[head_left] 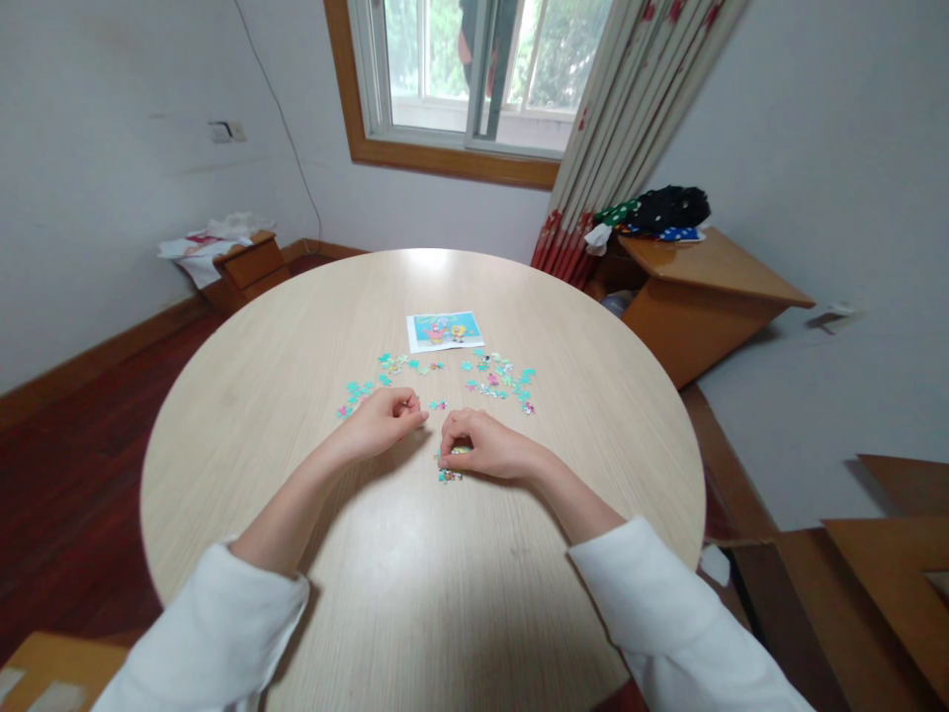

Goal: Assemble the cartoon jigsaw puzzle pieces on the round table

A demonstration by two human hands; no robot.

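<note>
My right hand [483, 443] is closed in a pinch at a small joined cluster of jigsaw puzzle pieces [449, 476]; its fingertips hide part of the cluster. To its left, my left hand [382, 420] hovers low over the table with fingers curled and thumb forward, and nothing shows in it. Between and just beyond the hands lies a small group of pieces [437, 404]. Loose teal, pink and yellow pieces spread in a left group [360, 391] and a right group [495, 376]. Behind them lies a printed cartoon picture [445, 332] on white paper.
Everything lies on a round pale wood table [415, 603]. A wooden cabinet [704, 287] with dark cloths [663, 210] on it stands at the back right, beside a curtain [615, 129]. At the back left is a small wooden stand [252, 269] with papers.
</note>
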